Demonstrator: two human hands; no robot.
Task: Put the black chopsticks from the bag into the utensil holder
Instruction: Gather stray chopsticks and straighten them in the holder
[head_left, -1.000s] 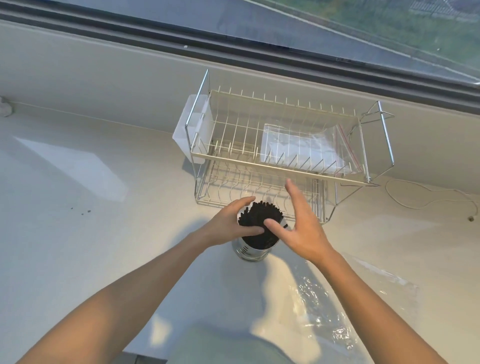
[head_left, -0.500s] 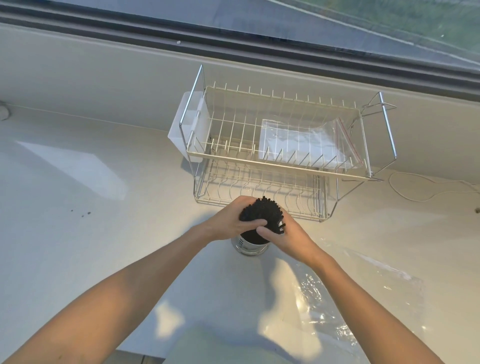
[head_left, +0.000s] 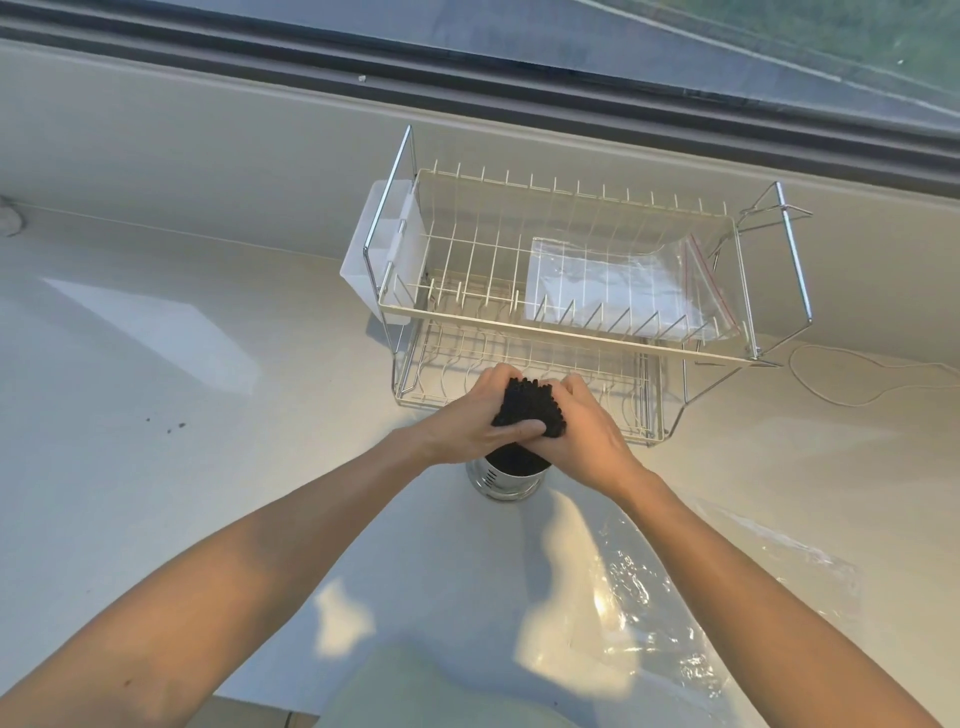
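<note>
So the black chopsticks (head_left: 530, 408) are bunched up as one fat bundle standing on end, long axis pretty much upright and leaning a touch toward 12 o'clock, with the lower ends already sunk into the metal utensil holder (head_left: 506, 480) on the counter (head_left: 156, 467). The bundle is wrapped from both sides: the left hand (head_left: 475, 418) is curled around it from 9 o'clock, thumb laid across the near face, and the right hand (head_left: 587, 434) is closed on it from 3 o'clock, so both grips are shut on the chopsticks and the tops poke out between the knuckles. Neither hand is really nearer, since the bundle sits dead centre between them and is touched by both. The holder lies straight below the grip, toward 6 o'clock in the view, so whatever comes next probably turns on that vertical line: the sticks likely just need to be let down or tamped along their own axis, not shifted sideways. How deep they're seated can't be told, the rim being hidden behind the hands. A crumpled clear bag (head_left: 675, 597) is left lying at 5 o'clock, well apart, and a wire dish rack (head_left: 571, 332) is parked just beyond at 12 o'clock.
</note>
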